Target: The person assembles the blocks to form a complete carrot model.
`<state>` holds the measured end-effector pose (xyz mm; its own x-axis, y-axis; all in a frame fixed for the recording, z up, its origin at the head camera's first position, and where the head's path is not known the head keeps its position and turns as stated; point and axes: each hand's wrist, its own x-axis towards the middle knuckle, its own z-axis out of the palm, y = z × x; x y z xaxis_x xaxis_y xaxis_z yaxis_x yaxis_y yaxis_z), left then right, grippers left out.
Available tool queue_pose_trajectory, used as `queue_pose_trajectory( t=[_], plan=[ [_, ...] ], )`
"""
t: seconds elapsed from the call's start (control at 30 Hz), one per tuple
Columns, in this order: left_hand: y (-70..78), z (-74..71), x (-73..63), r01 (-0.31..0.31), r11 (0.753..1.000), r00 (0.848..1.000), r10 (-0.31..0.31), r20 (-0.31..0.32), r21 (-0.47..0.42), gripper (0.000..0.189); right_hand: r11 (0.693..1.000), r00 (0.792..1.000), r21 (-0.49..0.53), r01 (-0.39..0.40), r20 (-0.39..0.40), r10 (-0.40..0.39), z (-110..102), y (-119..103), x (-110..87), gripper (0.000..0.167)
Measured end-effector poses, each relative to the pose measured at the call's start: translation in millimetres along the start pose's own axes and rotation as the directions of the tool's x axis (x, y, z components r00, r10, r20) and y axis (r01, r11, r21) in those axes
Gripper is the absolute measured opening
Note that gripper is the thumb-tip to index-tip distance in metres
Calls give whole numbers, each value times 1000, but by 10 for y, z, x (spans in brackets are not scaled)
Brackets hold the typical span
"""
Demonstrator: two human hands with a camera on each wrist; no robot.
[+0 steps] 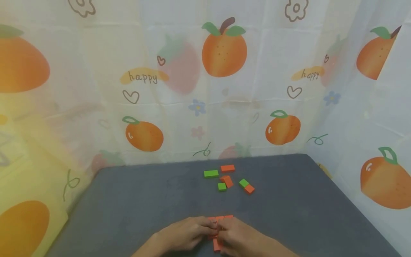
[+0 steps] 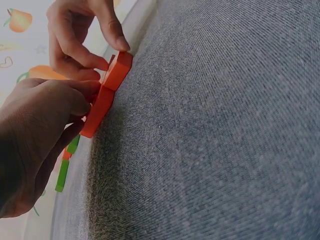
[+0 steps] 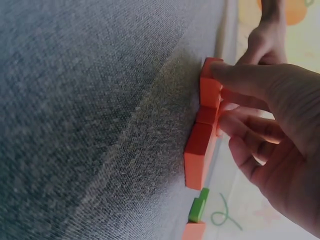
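Observation:
Several orange blocks (image 1: pixel 228 216) lie close together at the front of the dark table, partly covered by both hands. One orange block (image 1: pixel 216 245) sticks out toward the near side. My right hand (image 1: pixel 239 233) pinches this near block, thumb on its end and fingers behind it, as the left wrist view shows. My left hand (image 1: pixel 189 232) has bent fingers at the adjoining orange block (image 2: pixel 97 112), which they hold from the far side. In the right wrist view, a larger orange block (image 3: pixel 198 150) stands beside the pinched one. The fingertips of both hands nearly meet, and hide the middle of the group.
Farther back lie loose blocks: a long green block (image 1: pixel 211 174), an orange block (image 1: pixel 227 168), a small green block (image 1: pixel 222 187), more orange pieces (image 1: pixel 228 181) and a green-orange pair (image 1: pixel 246 186). A fruit-printed curtain (image 1: pixel 179 117) borders the dark table (image 1: pixel 128 200).

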<state>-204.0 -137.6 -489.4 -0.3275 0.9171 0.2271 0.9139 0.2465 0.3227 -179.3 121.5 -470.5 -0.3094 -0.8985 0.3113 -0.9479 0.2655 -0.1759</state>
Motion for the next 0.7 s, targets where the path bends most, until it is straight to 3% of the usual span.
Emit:
queue_pose_trajectory(
  t=[0.07, 0.17, 0.37, 0.57, 0.7],
  plan=[
    [5, 5, 1, -5, 1000, 1000, 5, -6, 13, 33, 999, 1000, -45, -15, 3, 15, -7, 1, -3, 13],
    [11, 6, 3, 0, 1000, 1000, 0, -5, 10, 34, 997, 997, -34, -72, 31, 73, -29, -7, -5, 17],
    [12, -8, -7, 19, 1000, 1000, -19, 4, 4, 32, 979, 974, -37, -201, 100, 203, -50, -54, 25, 34],
    [-1, 2, 7, 8, 1000, 1000, -8, 7, 5, 33, 970, 974, -139, -198, 84, 211, -51, -72, 28, 26],
    [1, -7, 12, -2, 1000, 1000, 2, 5, -11, 35, 971, 980, -154, -182, 48, 191, -44, -84, 9, 32]
  ],
)
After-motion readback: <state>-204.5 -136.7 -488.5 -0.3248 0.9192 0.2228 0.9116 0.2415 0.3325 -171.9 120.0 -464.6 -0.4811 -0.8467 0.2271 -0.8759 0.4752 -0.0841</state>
